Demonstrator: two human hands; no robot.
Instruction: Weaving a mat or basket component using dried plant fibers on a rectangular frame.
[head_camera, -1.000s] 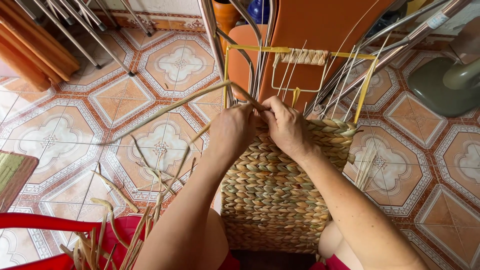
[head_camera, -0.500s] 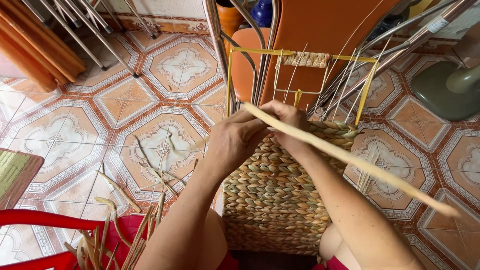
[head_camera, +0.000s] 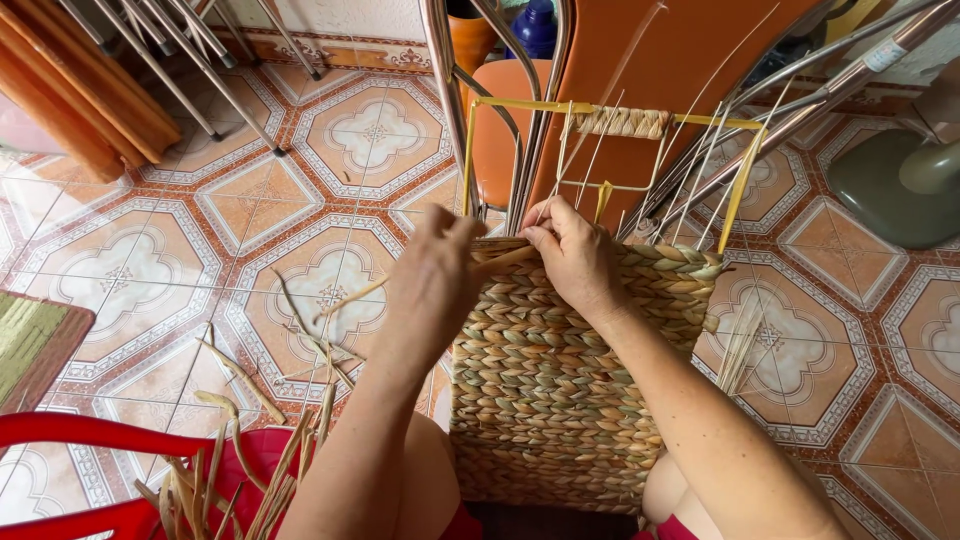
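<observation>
I see left hand (head_camera: 432, 285) and right hand (head_camera: 572, 255), both grips pinched on 1 reed strand (head_camera: 505, 260) at the woven panel (head_camera: 560, 380) top. Risk as I read it: strand slips or snaps if tension drops, loosening that row.

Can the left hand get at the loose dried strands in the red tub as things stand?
Probably yes. The left hand is at the top edge of the woven panel, pinching a strand, so it would need to let go first. The red tub of dried strands sits just beside the left arm, with nothing between.
</observation>
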